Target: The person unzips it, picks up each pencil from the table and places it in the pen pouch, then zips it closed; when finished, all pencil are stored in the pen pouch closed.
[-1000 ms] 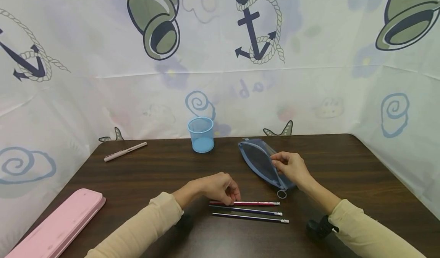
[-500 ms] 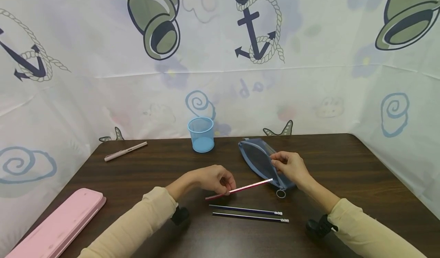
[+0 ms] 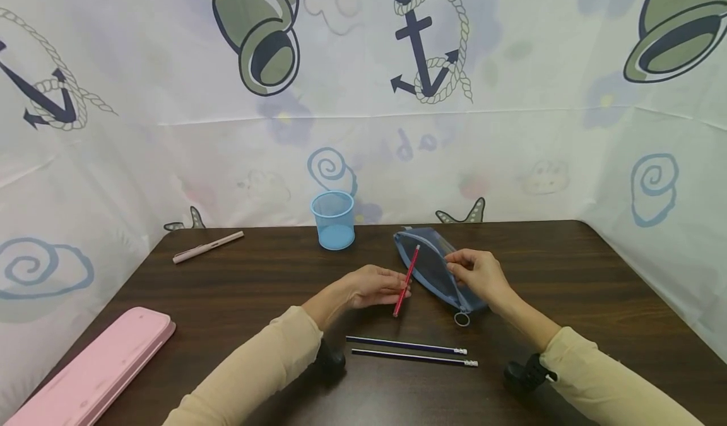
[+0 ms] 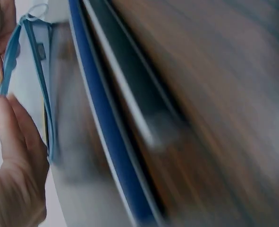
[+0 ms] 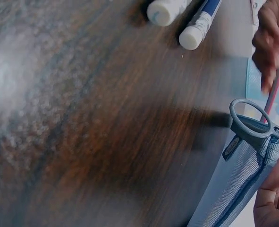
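My left hand (image 3: 375, 287) holds a red pencil (image 3: 402, 296) by its middle. The pencil is tilted, its far end overlapping the mouth of a blue mesh zipper pouch (image 3: 421, 281). With thumb and fingertips my right hand (image 3: 481, 274) pinches the pouch's right edge, and the pouch gapes. In the right wrist view, a zipper pull ring (image 5: 232, 113) hangs at the pouch's near end, and the red pencil (image 5: 272, 90) appears behind it. Two dark blue pencils, an upper one (image 3: 403, 345) and a lower one (image 3: 411, 357), lie side by side in front of my left hand.
A light blue mesh pencil cup (image 3: 335, 235) stands at the back of the dark wooden table (image 3: 255, 287). A pale pink pen (image 3: 209, 247) lies at the back left. Along the left edge is a pink pencil case (image 3: 102, 363). Patterned cloth (image 3: 363, 66) hangs behind the table.
My left hand picked the red pencil up off the table, moved it toward the pouch and turned it from lying crosswise to pointing away. My right hand stayed at the pouch.
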`<state>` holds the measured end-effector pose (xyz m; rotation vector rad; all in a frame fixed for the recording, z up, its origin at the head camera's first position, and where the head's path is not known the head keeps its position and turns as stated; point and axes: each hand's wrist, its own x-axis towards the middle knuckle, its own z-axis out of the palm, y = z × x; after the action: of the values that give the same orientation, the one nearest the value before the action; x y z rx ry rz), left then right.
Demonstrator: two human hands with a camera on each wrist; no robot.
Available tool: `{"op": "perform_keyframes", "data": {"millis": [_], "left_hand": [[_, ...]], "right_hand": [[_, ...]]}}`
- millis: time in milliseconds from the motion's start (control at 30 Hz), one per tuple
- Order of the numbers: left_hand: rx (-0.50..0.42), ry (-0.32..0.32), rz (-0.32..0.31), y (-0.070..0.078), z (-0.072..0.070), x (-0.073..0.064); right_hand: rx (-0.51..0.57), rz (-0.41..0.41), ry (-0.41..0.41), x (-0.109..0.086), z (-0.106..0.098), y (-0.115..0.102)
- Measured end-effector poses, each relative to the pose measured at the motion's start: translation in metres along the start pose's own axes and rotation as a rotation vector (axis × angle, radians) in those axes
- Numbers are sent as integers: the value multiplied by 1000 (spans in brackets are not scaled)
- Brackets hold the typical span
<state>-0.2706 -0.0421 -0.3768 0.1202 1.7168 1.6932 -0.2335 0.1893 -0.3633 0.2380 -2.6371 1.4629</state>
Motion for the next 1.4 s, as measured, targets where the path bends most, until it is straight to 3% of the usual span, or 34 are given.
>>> {"op": "perform_keyframes", "data": {"millis": [200, 533, 633, 700, 767, 833, 867, 967, 1100, 1233, 1400], "left_hand": [[-185, 128, 28, 4, 24, 19], [-215, 267, 74, 6, 58, 39], [-226, 326, 138, 3, 65, 49], [-258, 311, 196, -15, 58, 79], [-275, 302, 224, -23, 55, 95], [-289, 296, 214, -26, 55, 101], [-301, 291, 205, -26, 55, 101], [-289, 316, 179, -8, 70, 63], [-269, 255, 176, 4, 75, 30], [-159, 109, 134, 5, 65, 15], [115, -147, 56, -2, 41, -3]], "right_hand": [[4, 7, -9, -1, 1, -1], [18, -14, -21, -2, 1, -1], [16, -19, -21, -1, 1, -1], [16, -21, -23, -1, 1, -1], [17, -22, -24, 0, 2, -1], [17, -20, -22, 0, 2, 0], [16, -18, -21, 0, 2, 0], [16, -15, -21, 0, 2, 1], [19, -15, -23, -1, 2, 1], [16, -16, -17, 0, 0, 1], [23, -20, -13, -1, -1, 3]]}}
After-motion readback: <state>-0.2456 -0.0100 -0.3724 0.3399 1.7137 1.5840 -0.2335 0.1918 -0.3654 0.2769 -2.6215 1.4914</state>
